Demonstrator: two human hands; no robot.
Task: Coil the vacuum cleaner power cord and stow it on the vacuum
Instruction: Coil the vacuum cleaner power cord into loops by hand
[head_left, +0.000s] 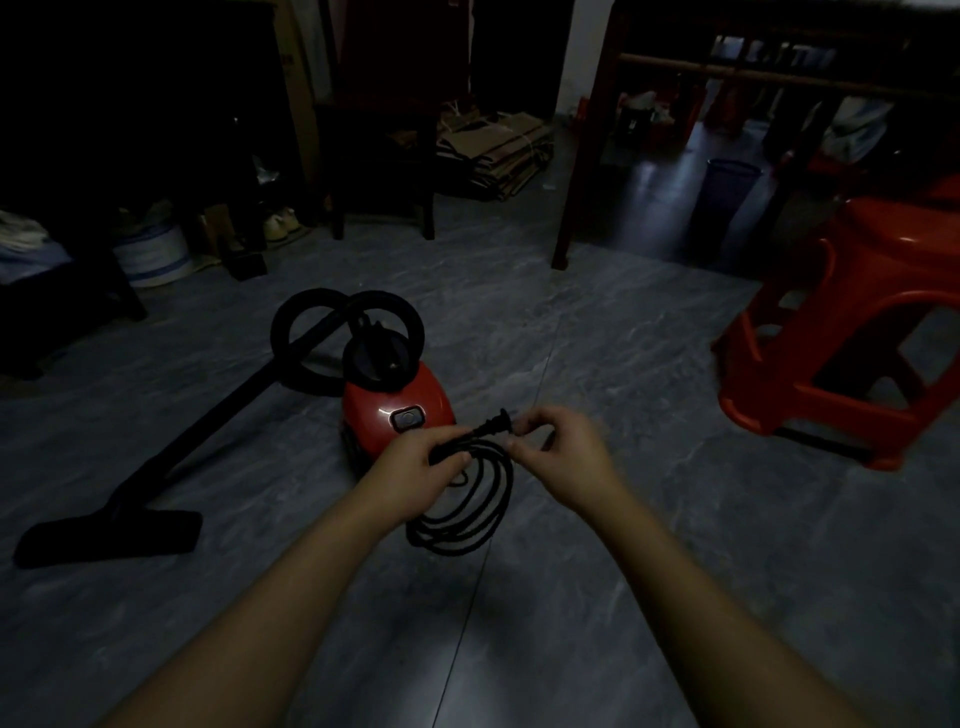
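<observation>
A small red vacuum cleaner (400, 402) stands on the grey tiled floor, its black hose (311, 332) looped behind it and its black wand with floor nozzle (111, 530) stretching to the left. The black power cord (467, 512) hangs in several loops in front of the vacuum. My left hand (415, 467) grips the gathered loops at their top. My right hand (558, 449) pinches the cord right at the plug (493, 421), which points left above the coil.
A red plastic stool (852, 332) stands at the right. Dark wooden furniture legs (563, 228) rise behind, with flattened cardboard (498, 150), a blue bin (724, 195) and a white bucket (150, 254) further back. The room is dim.
</observation>
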